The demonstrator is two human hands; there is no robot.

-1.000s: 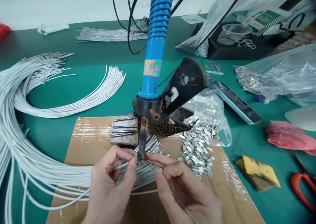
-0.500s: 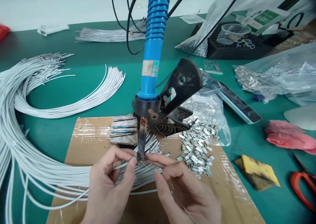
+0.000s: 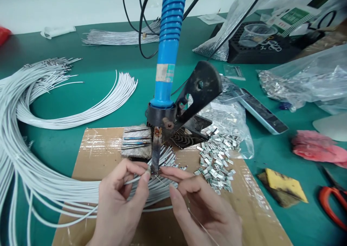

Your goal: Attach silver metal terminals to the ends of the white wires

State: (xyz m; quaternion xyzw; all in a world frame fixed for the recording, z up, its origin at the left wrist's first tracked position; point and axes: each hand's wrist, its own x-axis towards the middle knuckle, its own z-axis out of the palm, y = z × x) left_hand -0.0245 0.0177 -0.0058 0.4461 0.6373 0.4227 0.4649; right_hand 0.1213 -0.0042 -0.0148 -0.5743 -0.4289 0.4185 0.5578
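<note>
A soldering iron with a blue handle (image 3: 165, 87) hangs tip down in a black stand (image 3: 197, 94). Just at its dark metal tip (image 3: 155, 155), my left hand (image 3: 120, 201) pinches a white cable (image 3: 132, 181) near its end. My right hand (image 3: 208, 206) holds a thin solder wire (image 3: 202, 225), which runs across the palm and up between the fingers toward the tip. Its index finger reaches close beside the tip. The exact contact there is too small to make out. Behind my hands lies a thick bundle of white cables (image 3: 67, 179).
Small metal clips (image 3: 217, 166) are heaped right of the stand on a cardboard sheet (image 3: 97, 141). A pad with metal rods (image 3: 137, 141) sits behind my left hand. At right lie a phone (image 3: 262, 112), a yellow sponge (image 3: 286, 185), a pink cloth (image 3: 316, 148) and orange-handled scissors (image 3: 332, 206).
</note>
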